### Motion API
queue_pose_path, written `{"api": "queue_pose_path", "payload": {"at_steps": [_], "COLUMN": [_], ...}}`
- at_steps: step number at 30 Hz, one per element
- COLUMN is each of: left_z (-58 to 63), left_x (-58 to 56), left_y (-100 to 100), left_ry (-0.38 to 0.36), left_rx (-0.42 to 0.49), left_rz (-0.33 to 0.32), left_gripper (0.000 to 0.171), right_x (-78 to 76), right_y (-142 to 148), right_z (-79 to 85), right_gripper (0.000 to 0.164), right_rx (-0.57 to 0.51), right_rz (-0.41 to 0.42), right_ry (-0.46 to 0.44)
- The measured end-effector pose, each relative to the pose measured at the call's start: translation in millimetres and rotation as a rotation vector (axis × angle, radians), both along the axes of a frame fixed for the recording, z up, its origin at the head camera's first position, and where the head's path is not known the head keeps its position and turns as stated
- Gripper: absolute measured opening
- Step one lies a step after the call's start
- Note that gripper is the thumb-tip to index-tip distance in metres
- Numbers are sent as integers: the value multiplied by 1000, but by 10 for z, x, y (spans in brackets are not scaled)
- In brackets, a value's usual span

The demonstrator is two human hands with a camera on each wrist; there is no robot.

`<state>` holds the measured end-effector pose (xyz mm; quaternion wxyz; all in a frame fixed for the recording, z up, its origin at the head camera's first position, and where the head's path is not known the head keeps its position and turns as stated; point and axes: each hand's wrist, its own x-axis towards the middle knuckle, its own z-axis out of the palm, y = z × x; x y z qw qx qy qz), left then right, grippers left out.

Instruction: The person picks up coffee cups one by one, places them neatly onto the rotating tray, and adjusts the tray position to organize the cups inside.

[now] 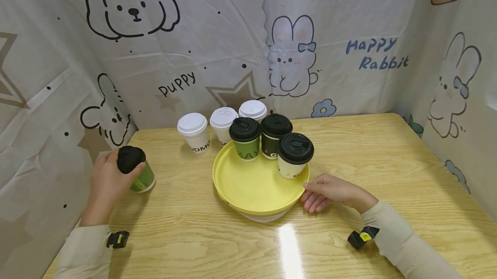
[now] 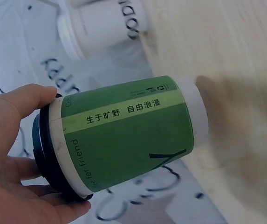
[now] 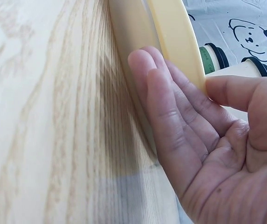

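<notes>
At the left side of the table, my left hand point(image 1: 110, 175) grips a green paper cup point(image 1: 143, 179) by its black lid point(image 2: 54, 149), fingers spread around the lid's edge. In the left wrist view the cup's white bottom edge is close to the wooden tabletop. My right hand point(image 1: 326, 192) pinches the right rim of a round yellow tray point(image 1: 252, 188), thumb on top of the rim and fingers along its side. On the tray's far part stand a green cup point(image 1: 247, 147), a dark cup point(image 1: 269, 146) and a cream cup point(image 1: 291, 169), all with black lids.
Behind the tray, three white cups with white lids stand in a row: a left one point(image 1: 196, 136), a middle one point(image 1: 221, 130) and a right one point(image 1: 253, 109). A whitish base point(image 1: 268, 217) shows under the tray. Printed cloth point(image 1: 233, 54) walls the table point(image 1: 186, 236) at the back and sides.
</notes>
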<state>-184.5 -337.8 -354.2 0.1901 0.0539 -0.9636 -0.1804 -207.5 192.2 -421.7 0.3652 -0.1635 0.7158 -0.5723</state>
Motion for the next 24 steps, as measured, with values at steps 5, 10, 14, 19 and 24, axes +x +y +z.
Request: {"api": "queue_pose_path", "payload": {"at_steps": [5, 10, 14, 19, 24], "left_z": [128, 270, 358, 419, 414], "left_x": [19, 50, 71, 37, -18], "left_y": [269, 596, 847, 1167, 1491], "left_ry": [64, 129, 159, 133, 155], "left_rx": [-17, 10, 39, 59, 61], "left_rz": [-71, -157, -244, -349, -452], "left_gripper": [84, 83, 80, 79, 79], "right_x": [-6, 2, 0, -6, -3], "right_y": [6, 9, -1, 1, 6], "right_z": [7, 21, 10, -9, -5], "right_gripper": [47, 48, 47, 47, 49], "right_rx": [3, -1, 9, 15, 0], "right_rz": [-5, 1, -6, -12, -3], "right_ry": [-3, 8, 0, -2, -2]}}
